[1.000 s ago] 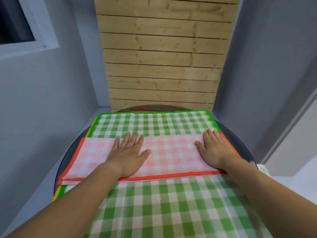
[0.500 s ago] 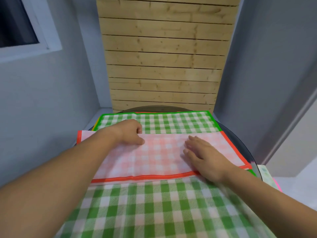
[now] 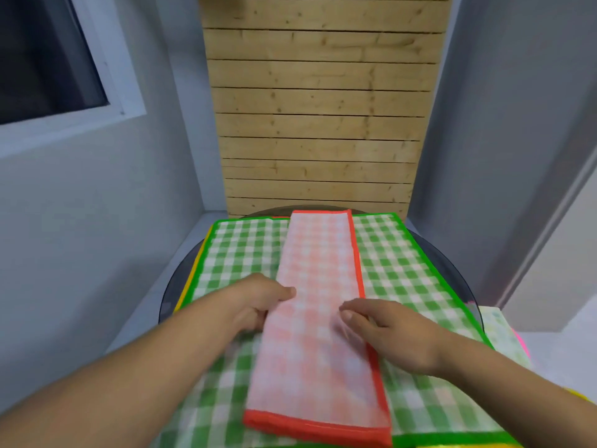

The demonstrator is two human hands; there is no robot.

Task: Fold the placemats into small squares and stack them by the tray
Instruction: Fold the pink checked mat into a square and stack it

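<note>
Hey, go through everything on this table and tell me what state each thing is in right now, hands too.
red placemat, folded into a long narrow strip, lying on the green one.
green placemat, spread flat, unfolded.
yellow-edged placemat, beneath the green, only its edge showing.
left hand, pinches the strip's left edge.
right hand, bent fingertips on the strip; grip unclear.
</note>
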